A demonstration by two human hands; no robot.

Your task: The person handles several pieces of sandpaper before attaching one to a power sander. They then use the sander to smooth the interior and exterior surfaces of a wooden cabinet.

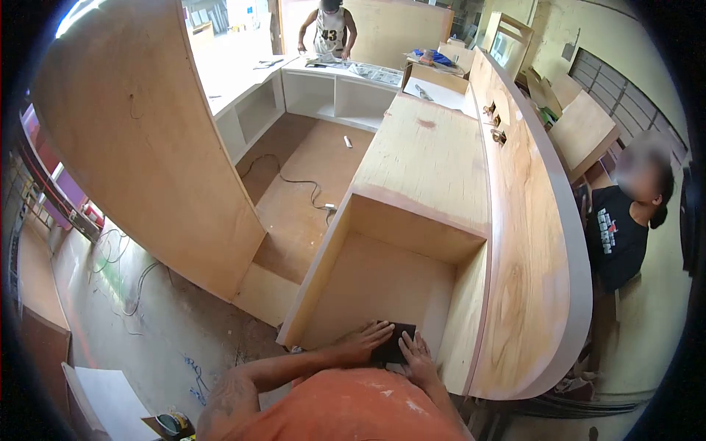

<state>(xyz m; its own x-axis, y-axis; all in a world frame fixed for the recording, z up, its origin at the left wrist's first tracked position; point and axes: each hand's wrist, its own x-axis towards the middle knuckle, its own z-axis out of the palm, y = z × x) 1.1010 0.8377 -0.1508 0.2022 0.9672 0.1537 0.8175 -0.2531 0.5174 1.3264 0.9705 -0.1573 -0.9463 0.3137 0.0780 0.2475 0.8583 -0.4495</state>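
A black, flat rectangular sheet (pixel 398 336) lies at the near end of an open wooden compartment (pixel 419 278). It looks like sandpaper, though its grain does not show. My left hand (pixel 365 343) rests with fingers stretched over the sheet's left edge. On the opposite edge is my right hand (pixel 418 359), its fingers spread and lying flat. Neither hand is wrapped round anything. My forearms and orange shirt cover the compartment's near edge.
A curved wooden counter front (pixel 518 272) rises on my right; a person in a black shirt (pixel 616 231) is beyond it. A tall curved panel (pixel 147 147) stands left. Across the enclosure, another person (pixel 329 33) is at white cabinets (pixel 309 92). A cable (pixel 298 181) crosses the floor.
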